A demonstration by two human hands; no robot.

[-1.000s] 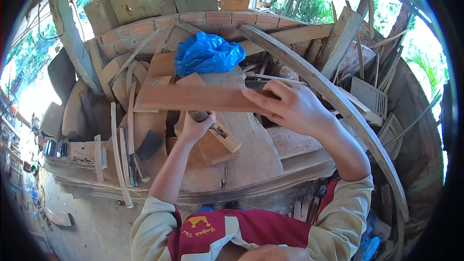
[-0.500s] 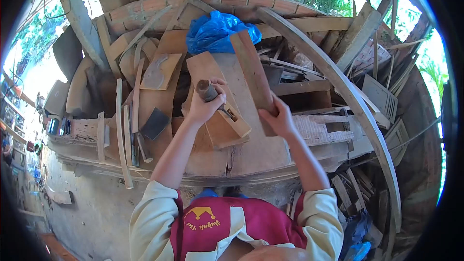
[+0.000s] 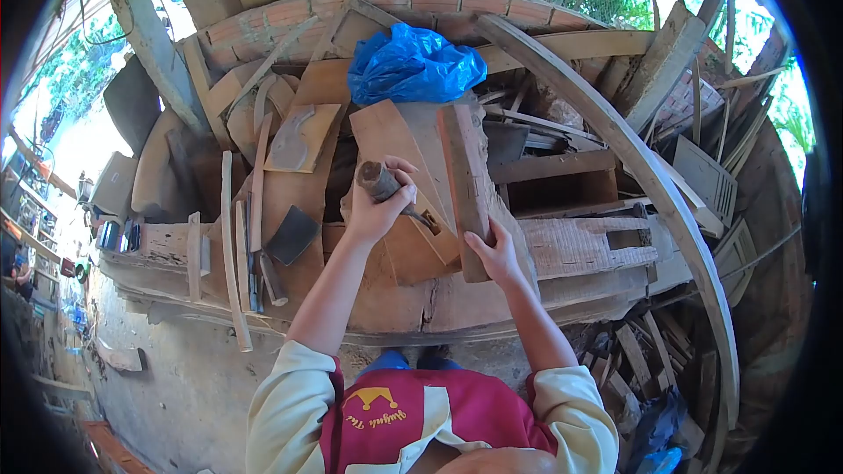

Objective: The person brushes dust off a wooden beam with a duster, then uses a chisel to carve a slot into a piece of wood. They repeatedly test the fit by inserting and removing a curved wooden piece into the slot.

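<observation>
My left hand [image 3: 379, 211] is wrapped round the wooden handle of a chisel [image 3: 378, 181]. The chisel leans, its blade end at a small slot [image 3: 431, 222] cut in a narrow light-brown board [image 3: 391, 145]. That board lies at an angle on top of other wood on the bench. In my right hand [image 3: 494, 254] is a thick plank of wood [image 3: 465, 180], gripped near its close end with the thumb on top. The plank's long side runs away from me, just right of the slotted board.
A crumpled blue plastic bag [image 3: 413, 66] lies at the back of the bench. Left of the boards are a dark flat piece [image 3: 292, 235] and several long strips [image 3: 233, 246]. A long curved beam [image 3: 615, 158] crosses the right side, with scrap wood [image 3: 641, 355] below.
My right hand has brought the plank closer to my body and turned it more upright in view. The left hand keeps the chisel at the slot. The whole view has shifted slightly.
</observation>
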